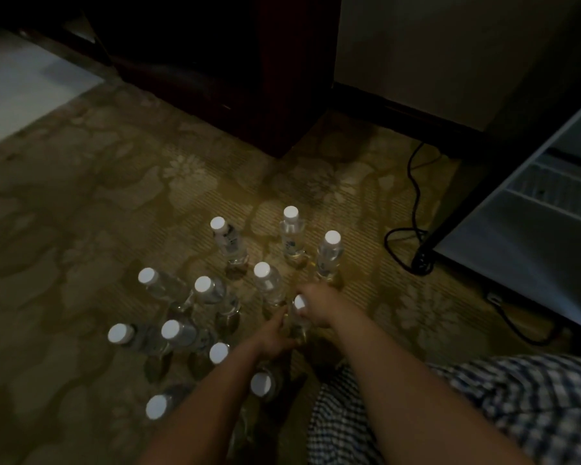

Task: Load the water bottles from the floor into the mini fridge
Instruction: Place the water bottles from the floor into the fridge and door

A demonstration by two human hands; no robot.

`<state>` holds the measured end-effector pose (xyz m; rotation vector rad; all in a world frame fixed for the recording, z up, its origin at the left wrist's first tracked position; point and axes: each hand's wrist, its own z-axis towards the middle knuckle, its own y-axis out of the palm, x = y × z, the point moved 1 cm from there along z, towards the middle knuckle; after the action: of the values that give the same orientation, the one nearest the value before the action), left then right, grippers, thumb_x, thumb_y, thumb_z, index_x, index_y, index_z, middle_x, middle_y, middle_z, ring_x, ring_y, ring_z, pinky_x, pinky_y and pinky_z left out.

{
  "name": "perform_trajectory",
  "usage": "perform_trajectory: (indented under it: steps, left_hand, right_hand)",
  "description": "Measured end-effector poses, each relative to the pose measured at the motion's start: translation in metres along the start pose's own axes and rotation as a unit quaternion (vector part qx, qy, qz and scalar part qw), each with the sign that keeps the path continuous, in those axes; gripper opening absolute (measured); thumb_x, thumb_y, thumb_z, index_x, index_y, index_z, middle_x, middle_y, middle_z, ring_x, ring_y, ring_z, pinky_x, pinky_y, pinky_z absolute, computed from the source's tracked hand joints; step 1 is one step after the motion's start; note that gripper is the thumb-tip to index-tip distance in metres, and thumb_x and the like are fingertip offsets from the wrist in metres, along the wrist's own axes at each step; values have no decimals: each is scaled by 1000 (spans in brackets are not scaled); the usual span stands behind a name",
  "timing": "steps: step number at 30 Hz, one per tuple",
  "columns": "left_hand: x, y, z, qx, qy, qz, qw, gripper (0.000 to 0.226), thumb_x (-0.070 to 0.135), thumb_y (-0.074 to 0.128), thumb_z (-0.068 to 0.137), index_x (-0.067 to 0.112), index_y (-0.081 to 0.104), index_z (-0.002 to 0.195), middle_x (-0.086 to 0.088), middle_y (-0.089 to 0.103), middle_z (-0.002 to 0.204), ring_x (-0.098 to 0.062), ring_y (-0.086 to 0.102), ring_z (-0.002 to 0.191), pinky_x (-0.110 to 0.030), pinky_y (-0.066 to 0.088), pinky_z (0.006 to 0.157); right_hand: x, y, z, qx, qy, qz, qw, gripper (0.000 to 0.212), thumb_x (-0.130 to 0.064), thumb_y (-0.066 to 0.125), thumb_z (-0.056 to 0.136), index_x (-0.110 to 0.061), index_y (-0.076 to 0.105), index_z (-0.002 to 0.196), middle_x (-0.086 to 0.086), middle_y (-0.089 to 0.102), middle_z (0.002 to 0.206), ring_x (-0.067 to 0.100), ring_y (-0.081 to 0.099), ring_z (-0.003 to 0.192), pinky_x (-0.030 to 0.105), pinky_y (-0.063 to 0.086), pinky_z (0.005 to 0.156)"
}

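Water bottle [298, 303], right hand [317, 307] curled round its neck, left hand [275, 338] against its lower side, its grip unclear

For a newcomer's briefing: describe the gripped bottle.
Left of the open grey mini fridge, clear plastic white-capped water bottles stand on the patterned carpet. The wanted bottle, at the cluster's near right, alone sits in the grip of the right hand.

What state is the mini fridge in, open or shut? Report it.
Open: the mini fridge at right shows its pale inner lining and shelf rails.
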<state>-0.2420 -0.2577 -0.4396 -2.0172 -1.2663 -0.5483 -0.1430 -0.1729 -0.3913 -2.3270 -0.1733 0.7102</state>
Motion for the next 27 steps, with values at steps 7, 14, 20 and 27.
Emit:
perform_trajectory:
  steps: [7,14,20,27]
  left_hand:
    - [6,13,-11,14,46,-13,999,95,24,72,75,13,12,148,-4,33,148,-19,34,137,-32,29,114]
    - [41,13,-38,132,119,-103,979,81,14,73,76,26,23,138,5,54,124,-6,55,108,-13,51,84]
    - [105,-4,-78,206,224,-130,944,76,24,77,73,31,34,135,8,56,129,-11,54,118,-35,49,96]
    - [200,-7,-132,196,304,-47,931,61,41,76,69,32,48,123,11,62,115,-10,59,106,-41,53,90]
  right_hand:
    - [-2,-11,-18,19,-24,-6,1000,30,-23,45,96,-8,55,120,14,57,124,27,54,114,36,42,94]
    - [-35,-56,-56,110,-62,-23,992,32,-29,42,98,-4,59,107,14,63,108,27,59,98,35,43,79]
    - [-53,-113,-129,237,-99,-89,962,35,-38,40,98,-6,52,106,9,54,94,27,54,91,31,33,70]
    - [-45,-173,-230,364,-113,-43,923,32,-47,45,94,-16,48,86,-6,45,69,12,45,63,24,26,49]
